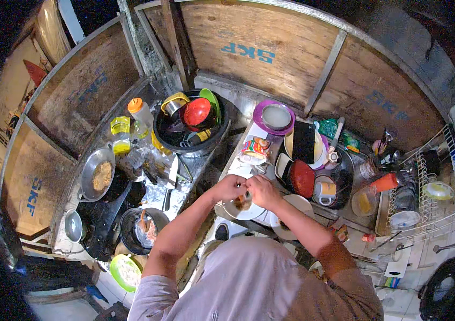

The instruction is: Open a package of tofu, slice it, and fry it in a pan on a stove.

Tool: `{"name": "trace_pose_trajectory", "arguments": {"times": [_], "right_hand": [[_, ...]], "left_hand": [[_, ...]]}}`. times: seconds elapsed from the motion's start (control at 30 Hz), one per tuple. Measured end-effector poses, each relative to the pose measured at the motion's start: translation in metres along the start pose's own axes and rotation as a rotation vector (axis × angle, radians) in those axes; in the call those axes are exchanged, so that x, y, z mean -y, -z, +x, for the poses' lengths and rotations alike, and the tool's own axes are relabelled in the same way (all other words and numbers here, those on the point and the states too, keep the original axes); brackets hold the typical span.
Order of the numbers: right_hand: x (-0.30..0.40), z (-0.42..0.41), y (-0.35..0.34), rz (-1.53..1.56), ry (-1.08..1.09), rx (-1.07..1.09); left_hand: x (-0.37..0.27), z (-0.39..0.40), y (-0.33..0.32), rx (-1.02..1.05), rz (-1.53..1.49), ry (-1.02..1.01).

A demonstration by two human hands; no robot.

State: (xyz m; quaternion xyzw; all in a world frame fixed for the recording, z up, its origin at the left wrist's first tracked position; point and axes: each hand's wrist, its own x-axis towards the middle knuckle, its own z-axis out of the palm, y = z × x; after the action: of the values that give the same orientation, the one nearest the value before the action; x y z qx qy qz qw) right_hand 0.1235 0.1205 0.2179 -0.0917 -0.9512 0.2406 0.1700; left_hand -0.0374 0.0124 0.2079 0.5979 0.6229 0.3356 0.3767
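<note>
My left hand (228,188) and my right hand (263,192) meet above a white bowl (247,215), fingertips pinched close together. Between them is a small item (240,185), mostly hidden by the fingers and too small to name. Brown food (242,204) lies in the bowl below. Just beyond the hands, a colourful printed plastic food packet (255,149) rests on the white counter. A second pale plate (291,208) sits partly under my right forearm.
At left, a wok (87,176) with brown food and a dark pot (125,228) stand by the stove. A knife (173,170) lies near a black basin (187,150) of dishes. To the right are a red bowl (301,178), a mug (326,189) and a wire dish rack (422,176).
</note>
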Motion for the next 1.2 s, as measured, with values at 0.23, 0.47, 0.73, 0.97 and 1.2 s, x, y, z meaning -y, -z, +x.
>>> {"name": "trace_pose_trajectory", "arguments": {"times": [0.23,0.47,0.73,0.97,1.2], "right_hand": [[-0.011,-0.002,-0.015,-0.122,0.084,-0.165],[-0.015,-0.013,-0.017,0.073,-0.086,-0.078],[-0.008,-0.025,-0.017,0.143,-0.096,-0.192],[-0.009,-0.019,-0.016,0.136,-0.074,-0.164],[-0.011,-0.019,-0.014,0.083,0.001,-0.106]], "left_hand": [[-0.005,0.008,-0.009,-0.145,-0.563,0.224],[-0.002,-0.001,-0.014,-0.22,-0.323,0.227],[-0.001,-0.008,-0.01,-0.2,-0.239,0.311],[-0.011,-0.016,0.0,-0.251,0.231,-0.072],[-0.006,-0.012,-0.006,-0.206,0.277,-0.018]]}}
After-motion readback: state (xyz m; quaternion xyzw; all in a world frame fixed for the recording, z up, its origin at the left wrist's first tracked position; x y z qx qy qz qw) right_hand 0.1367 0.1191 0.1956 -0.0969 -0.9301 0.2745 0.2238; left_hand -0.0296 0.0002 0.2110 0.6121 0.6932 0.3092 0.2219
